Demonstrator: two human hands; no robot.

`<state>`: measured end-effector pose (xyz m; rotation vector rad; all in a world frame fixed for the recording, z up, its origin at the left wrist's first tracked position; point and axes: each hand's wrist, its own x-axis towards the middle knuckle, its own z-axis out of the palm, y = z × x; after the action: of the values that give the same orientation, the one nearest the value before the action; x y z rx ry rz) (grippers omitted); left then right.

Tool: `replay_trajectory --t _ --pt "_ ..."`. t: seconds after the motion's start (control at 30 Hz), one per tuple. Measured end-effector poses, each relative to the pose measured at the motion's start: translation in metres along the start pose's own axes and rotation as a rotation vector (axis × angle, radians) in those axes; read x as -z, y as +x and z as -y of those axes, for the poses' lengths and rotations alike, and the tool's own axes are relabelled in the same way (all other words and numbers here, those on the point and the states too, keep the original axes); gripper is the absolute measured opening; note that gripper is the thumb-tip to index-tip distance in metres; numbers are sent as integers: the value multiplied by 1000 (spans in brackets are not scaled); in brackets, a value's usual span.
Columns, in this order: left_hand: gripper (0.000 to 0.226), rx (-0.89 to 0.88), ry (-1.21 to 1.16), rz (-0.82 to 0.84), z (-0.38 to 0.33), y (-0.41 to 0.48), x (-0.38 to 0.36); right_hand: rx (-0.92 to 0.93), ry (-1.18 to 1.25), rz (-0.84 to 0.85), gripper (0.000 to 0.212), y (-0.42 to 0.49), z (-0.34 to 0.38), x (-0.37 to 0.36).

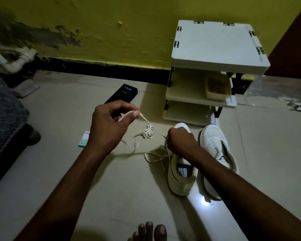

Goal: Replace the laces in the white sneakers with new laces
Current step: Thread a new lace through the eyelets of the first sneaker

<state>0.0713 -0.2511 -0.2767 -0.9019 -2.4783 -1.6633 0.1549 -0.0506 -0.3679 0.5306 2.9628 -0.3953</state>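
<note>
The left hand pinches the limp, light shoelace, stretched toward ten o'clock from the right hand gripping it over the sneaker; best held near its tip.

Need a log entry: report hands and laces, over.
Left hand pinches cream flat lace, taut. Right hand grips it above left-side white sneaker. Loose lace loops alongside.

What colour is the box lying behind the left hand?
Black, with bluish vivo lettering; the rectangular box shows best in the head view.
</note>
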Motion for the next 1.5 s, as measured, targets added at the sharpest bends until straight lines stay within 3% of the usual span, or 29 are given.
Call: replay_trajectory --t 0.07,0.13,0.17,0.23,0.3,0.37,0.43,0.53,0.57,0.63,0.67,0.77,0.83,0.9,1.0,1.1,1.13,1.2,1.27,1.33,1.43,1.5 --pt "5 15 -24 -8 -1 2 1 20 37 -3 18 -1 -4 -1" --pt "5 8 -10 46 0 1 -1 230 356 -194 42 -8 7 3" --pt "5 -4 2 84 0 -1 -3 355 488 -261 42 -12 17 9" --pt "6 -16 3 128 0 -3 -7 493 545 -348 15 -16 30 11" --pt "7 -11 -7 93 0 -3 -5 369 401 -285 21 -7 25 2" --pt "6 -7 -11 31 1 -1 0 109 125 -33 16 1 9 -6" --pt "4 -3 -13 13 3 -1 5 -24 14 80 15 0 -5 -10" --pt "6 25 -32 81 3 -2 3 219 395 -166 52 -7 5 -1" --pt "6 28 -19 115 2 -4 0 315 517 -226 50 -11 15 4" --pt "8 24 7 151 2 -7 -5 439 576 -314 19 -15 31 12" --pt "8 22 8 143 3 -7 -6 426 538 -302 13 -11 31 7" --pt "7 20 -11 52 4 -4 -1 144 273 -109 25 8 1 -19" --pt "6 13 -11 20 4 -2 5 24 174 -81 23 11 -21 -28" --pt "6 35 -25 53 6 -1 8 76 292 -174 13 6 -25 -25" --pt "10 72 -25 171 7 -5 2 319 551 -216 40 -15 4 -2" --pt "10 75 -9 210 5 -9 -8 432 635 -234 14 -17 30 0" --pt "10 68 0 189 5 -9 -8 408 606 -266 14 -12 29 -6" --pt "9 62 5 130 6 -8 -5 249 429 -257 14 -2 15 -14" --pt "7 66 0 86 8 -7 1 24 188 -91 12 3 -2 -19" --pt "6 74 6 82 9 -7 3 -100 132 39 14 0 -10 -20" --pt "7 78 -2 128 9 -10 -3 150 457 -124 39 -10 5 -12" --pt "7 56 10 137 7 -13 -8 316 589 -200 19 -16 21 -5"
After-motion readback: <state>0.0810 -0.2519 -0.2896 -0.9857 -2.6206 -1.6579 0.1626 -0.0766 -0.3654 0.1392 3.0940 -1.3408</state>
